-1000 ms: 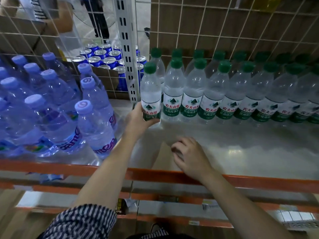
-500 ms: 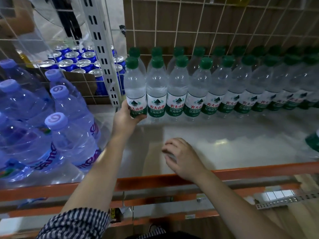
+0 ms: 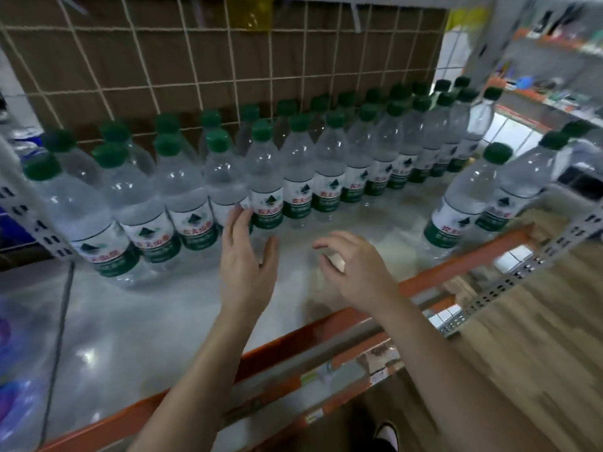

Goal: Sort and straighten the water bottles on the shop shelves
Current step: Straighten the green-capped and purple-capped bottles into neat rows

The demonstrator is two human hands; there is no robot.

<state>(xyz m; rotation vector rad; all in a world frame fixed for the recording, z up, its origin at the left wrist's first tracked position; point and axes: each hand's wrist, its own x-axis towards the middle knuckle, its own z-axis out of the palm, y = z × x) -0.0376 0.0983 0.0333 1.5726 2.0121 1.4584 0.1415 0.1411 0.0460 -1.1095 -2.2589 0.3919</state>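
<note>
Two rows of clear water bottles [image 3: 297, 177] with green caps and green-and-white labels stand along the back of the metal shelf [image 3: 146, 321]. A separate group of the same bottles [image 3: 463, 203] stands at the shelf's right front. My left hand [image 3: 246, 256] is open, fingers spread, its fingertips just at the label of a front-row bottle [image 3: 225, 187] without gripping it. My right hand [image 3: 352, 269] hovers over the bare shelf surface, fingers loosely curled and apart, holding nothing.
A wire grid panel [image 3: 202, 66] backs the shelf. An orange rail [image 3: 326, 331] edges its front. A perforated upright [image 3: 29, 223] stands at the left, with purple-tinted bottles [image 3: 9, 370] beyond it. Another shelf unit [image 3: 554, 102] lies at the far right.
My view has swung right along the shelf. My left hand has let go of the leftmost bottle and moved right, open. My right hand has lifted off the shelf edge.
</note>
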